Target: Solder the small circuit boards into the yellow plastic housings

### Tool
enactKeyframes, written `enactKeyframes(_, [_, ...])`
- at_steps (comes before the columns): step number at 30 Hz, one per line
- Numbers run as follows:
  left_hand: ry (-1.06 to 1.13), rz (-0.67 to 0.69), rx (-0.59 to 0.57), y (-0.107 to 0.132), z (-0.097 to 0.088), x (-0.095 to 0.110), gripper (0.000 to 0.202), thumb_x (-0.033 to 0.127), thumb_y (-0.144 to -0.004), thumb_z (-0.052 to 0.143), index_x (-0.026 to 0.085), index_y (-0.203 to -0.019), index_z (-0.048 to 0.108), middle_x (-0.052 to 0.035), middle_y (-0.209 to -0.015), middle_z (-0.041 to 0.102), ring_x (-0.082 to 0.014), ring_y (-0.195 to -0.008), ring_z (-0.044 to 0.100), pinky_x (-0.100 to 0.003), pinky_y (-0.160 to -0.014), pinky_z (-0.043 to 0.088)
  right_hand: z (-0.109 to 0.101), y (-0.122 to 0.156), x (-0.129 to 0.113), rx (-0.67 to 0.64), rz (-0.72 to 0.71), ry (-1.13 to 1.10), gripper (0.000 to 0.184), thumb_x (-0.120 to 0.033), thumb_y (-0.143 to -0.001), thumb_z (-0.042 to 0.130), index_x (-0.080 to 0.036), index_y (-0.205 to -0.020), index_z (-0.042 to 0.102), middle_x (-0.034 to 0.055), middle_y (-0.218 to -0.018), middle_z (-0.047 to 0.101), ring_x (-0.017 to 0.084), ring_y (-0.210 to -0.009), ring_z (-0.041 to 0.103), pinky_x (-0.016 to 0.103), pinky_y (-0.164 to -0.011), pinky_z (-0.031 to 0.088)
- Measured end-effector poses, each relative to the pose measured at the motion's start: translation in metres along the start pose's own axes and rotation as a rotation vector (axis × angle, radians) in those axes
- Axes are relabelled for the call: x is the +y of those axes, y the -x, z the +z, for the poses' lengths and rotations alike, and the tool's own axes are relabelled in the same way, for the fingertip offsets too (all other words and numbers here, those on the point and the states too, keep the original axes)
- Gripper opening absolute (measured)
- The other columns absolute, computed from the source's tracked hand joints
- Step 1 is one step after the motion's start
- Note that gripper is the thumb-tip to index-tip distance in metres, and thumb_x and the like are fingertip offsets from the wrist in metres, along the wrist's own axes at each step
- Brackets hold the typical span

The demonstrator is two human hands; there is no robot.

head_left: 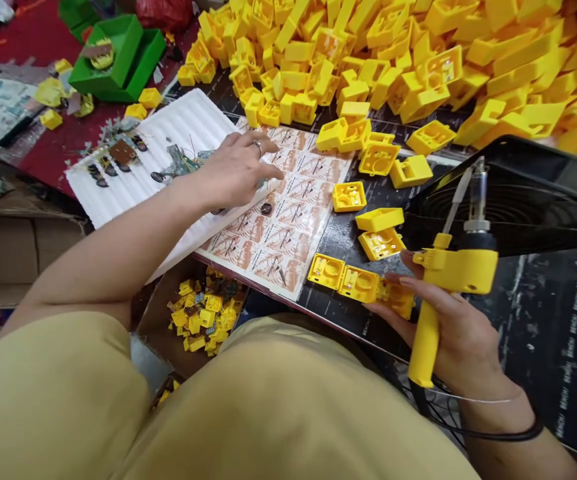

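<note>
My right hand (461, 333) is wrapped round a yellow soldering gun (425, 340), its metal tip pointing up and away from me. Fingertips of the same hand also touch a small yellow plastic case (398, 298) at the table's front edge. Beside that case stand two more open cases (358, 284) in a row, with metal contacts inside. My left hand (235, 167), wearing a ring, stretches with fingers apart over the border of a white foam sheet (188, 117) and a patterned sheet (293, 227). Wired small parts (181, 160) lie on the foam, partly hidden by my left forearm.
A large heap of yellow cases (308, 67) fills the back. Green trays (113, 60) stand at the back left. A black tray (533, 193) sits at the right. A round dark part (267, 209) lies on the patterned sheet. Below the edge is a box of yellow pieces (161, 327).
</note>
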State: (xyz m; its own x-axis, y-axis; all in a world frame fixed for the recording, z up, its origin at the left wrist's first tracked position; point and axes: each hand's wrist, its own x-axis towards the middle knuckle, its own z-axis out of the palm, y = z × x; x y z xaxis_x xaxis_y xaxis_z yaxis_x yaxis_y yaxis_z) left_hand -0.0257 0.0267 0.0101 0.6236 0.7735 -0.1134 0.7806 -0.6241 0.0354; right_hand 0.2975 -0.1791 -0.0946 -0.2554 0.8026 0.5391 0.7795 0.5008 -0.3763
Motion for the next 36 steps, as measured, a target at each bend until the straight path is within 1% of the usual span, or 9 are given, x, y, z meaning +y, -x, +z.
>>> enactKeyframes(4, [0.016,0.116,-0.032,-0.008,0.008,-0.014,0.017,0.025,-0.084,0.061,0.026,-0.093,0.076,-0.0041,-0.135,0.065,-0.0312,-0.142,0.042,-0.054,-0.12,0.024,-0.003,-0.002,-0.003,0.017,0.01,0.057,0.053,-0.033,-0.086,0.079,-0.025,-0.133,0.055,0.0071,-0.113,0.073,0.025,-0.094,0.074,0.032,-0.074,0.062])
enactKeyframes(10, [0.2,0.06,0.086,-0.008,0.007,-0.016,0.018,0.033,-0.09,0.058,0.02,-0.084,0.071,-0.0047,-0.118,0.074,-0.0261,-0.127,0.057,-0.053,-0.118,0.031,-0.008,-0.007,-0.002,-0.012,-0.043,-0.021,0.063,-0.033,-0.083,0.082,-0.023,-0.137,0.05,0.0119,-0.121,0.07,0.03,-0.104,0.072,0.038,-0.079,0.061])
enactKeyframes(13, [0.545,-0.036,0.272,-0.008,-0.005,-0.009,0.025,0.043,-0.09,0.062,0.019,-0.087,0.066,-0.0041,-0.105,0.077,-0.0208,-0.106,0.066,-0.049,-0.105,0.049,-0.01,-0.013,-0.005,-0.062,-0.06,-0.036,0.061,-0.035,-0.086,0.079,-0.024,-0.138,0.048,0.0107,-0.112,0.071,0.031,-0.098,0.072,0.043,-0.078,0.061])
enactKeyframes(16, [0.939,-0.015,0.317,-0.009,-0.011,0.009,0.028,0.048,-0.086,0.069,0.021,-0.085,0.06,0.0006,-0.093,0.076,-0.019,-0.1,0.071,-0.047,-0.098,0.054,-0.005,-0.026,-0.017,-0.077,-0.075,-0.041,0.055,-0.032,-0.091,0.073,-0.022,-0.137,0.046,0.0084,-0.1,0.071,0.028,-0.087,0.072,0.042,-0.075,0.061])
enactKeyframes(19, [1.07,0.01,0.167,-0.01,-0.001,0.034,0.023,0.041,-0.093,0.062,0.019,-0.092,0.06,-0.0018,-0.094,0.076,-0.0193,-0.095,0.074,-0.046,-0.093,0.056,0.008,-0.041,-0.033,-0.079,-0.092,-0.046,0.045,-0.039,-0.096,0.066,-0.021,-0.133,0.046,0.0051,-0.094,0.069,0.025,-0.087,0.07,0.043,-0.083,0.06])
enactKeyframes(23, [1.034,0.033,-0.161,-0.006,0.018,0.061,0.027,0.042,-0.098,0.056,0.015,-0.098,0.063,-0.0093,-0.096,0.077,-0.0166,-0.081,0.074,-0.033,-0.071,0.057,0.025,-0.051,-0.043,-0.108,-0.117,0.001,0.028,-0.027,-0.1,0.059,-0.022,-0.126,0.049,0.0017,-0.09,0.067,0.019,-0.083,0.068,0.035,-0.082,0.056])
enactKeyframes(28, [1.117,0.048,-0.446,0.0,0.02,0.069,0.015,0.028,-0.088,0.068,0.014,-0.086,0.067,-0.0008,-0.067,0.071,-0.0075,-0.054,0.061,-0.019,-0.055,0.045,0.026,-0.049,-0.039,-0.034,-0.074,0.083,0.033,-0.031,-0.096,0.066,-0.019,-0.125,0.054,0.0009,-0.083,0.067,0.019,-0.071,0.066,0.037,-0.079,0.054])
enactKeyframes(32, [0.827,0.013,-0.38,0.0,0.026,0.078,0.002,0.014,-0.079,0.071,0.013,-0.078,0.07,0.0048,-0.054,0.064,-0.0059,-0.048,0.057,-0.018,-0.054,0.039,0.014,-0.046,-0.038,0.071,-0.048,0.03,0.044,-0.037,-0.088,0.077,-0.02,-0.123,0.056,0.0057,-0.102,0.074,0.021,-0.082,0.071,0.041,-0.089,0.057])
enactKeyframes(36, [0.731,-0.072,-0.313,0.002,0.038,0.088,0.004,0.013,-0.081,0.068,0.013,-0.081,0.072,0.0041,-0.057,0.069,-0.0068,-0.052,0.062,-0.019,-0.061,0.043,-0.007,-0.04,-0.039,0.163,0.017,-0.089,0.036,-0.02,-0.081,0.083,-0.025,-0.111,0.065,-0.0005,-0.09,0.075,0.019,-0.078,0.073,0.031,-0.069,0.059])
